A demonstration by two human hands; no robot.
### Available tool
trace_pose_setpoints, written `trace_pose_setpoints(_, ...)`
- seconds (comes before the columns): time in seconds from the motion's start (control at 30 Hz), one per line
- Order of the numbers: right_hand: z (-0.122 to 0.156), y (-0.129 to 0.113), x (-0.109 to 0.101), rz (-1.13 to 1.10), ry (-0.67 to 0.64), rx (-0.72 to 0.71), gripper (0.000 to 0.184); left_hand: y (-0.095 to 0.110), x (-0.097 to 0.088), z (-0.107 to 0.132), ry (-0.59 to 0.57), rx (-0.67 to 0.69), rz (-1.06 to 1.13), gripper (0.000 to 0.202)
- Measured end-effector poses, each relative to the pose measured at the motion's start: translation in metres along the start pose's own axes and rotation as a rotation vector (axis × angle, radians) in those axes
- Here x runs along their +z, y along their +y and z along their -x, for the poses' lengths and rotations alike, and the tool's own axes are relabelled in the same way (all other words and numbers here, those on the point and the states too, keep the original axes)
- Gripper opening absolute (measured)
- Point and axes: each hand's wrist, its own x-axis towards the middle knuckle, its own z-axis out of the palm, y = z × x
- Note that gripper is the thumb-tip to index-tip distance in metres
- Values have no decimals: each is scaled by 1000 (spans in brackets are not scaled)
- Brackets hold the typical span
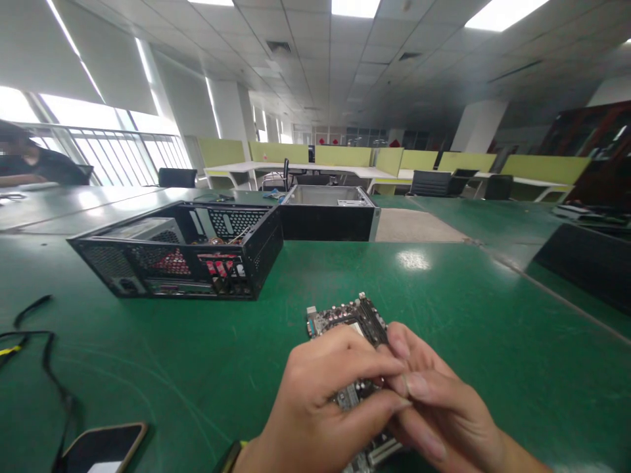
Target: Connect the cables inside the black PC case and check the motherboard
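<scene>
An open-plan office: low partitions (342,156), white desks (345,171), office chairs (431,183) and ceiling lights (355,6) show it. Open PC cases (325,223) and a bare circuit board (367,318) give the green bench (197,355) a workshop side.

Tons of bare green tabletop (507,355) right of the right hand (444,394) from where I'm standing, easy to slide through until the dark panel (589,263) way over. Straight ahead's open past the motherboard (335,318), up to the silver-and-black case (325,223). Forward-left, the black PC case (190,248) walls you off. Down left, a phone (106,447) and cable (48,361) clutter things.
</scene>
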Motion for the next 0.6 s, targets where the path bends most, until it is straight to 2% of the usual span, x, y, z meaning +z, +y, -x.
trace_pose_setpoints(0.17, 1, 2, -2, -31, -46, -18, 17, 7, 1, -2, -15, 9, -10, 17)
trace_pose_setpoints(0.27, 2, 1, -2, 23, -59, -51, 19, 8, 0, -4, -12, 23, -21, 17)
trace_pose_setpoints(0.43, 7, -8, -5, 377, -8, -264, 19, 6, -1, 0, 31, 48, -37, 20)
trace_pose_setpoints(0.6, 9, -11, -1, 657, 38, -489, 30, 7, -3, 3, 8, 47, -55, 24)
